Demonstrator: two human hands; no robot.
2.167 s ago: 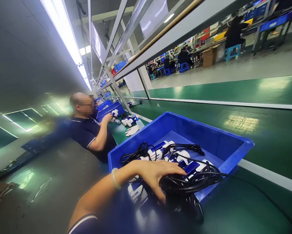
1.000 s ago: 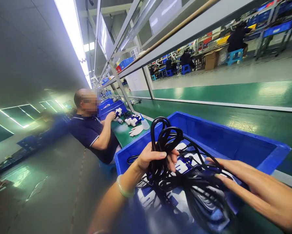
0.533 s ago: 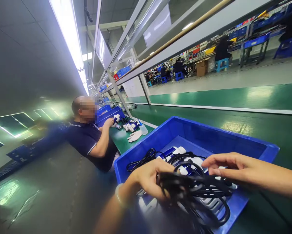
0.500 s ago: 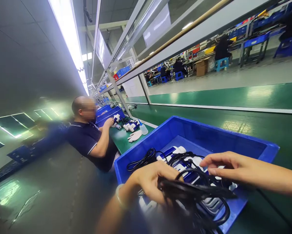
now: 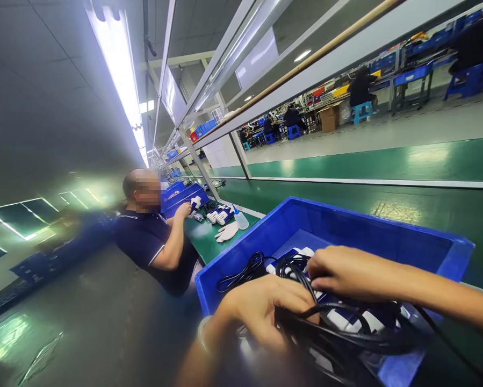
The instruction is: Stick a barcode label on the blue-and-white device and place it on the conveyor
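Head view: black cables (image 5: 346, 336) lie tangled over blue-and-white parts at the near end of the blue bin (image 5: 370, 226) on the green table (image 5: 446, 204). Left hand (image 5: 265, 309), at 7 o'clock of the bin, is closed around the bundle. Right hand (image 5: 340, 271) pinches a strand above it. At 10 o'clock, a co-worker (image 5: 152, 242) sits working.

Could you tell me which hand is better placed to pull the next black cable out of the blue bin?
Probably the right hand: its fingertips already rest on the black cables inside the blue bin, while the left hand grips the bundle.
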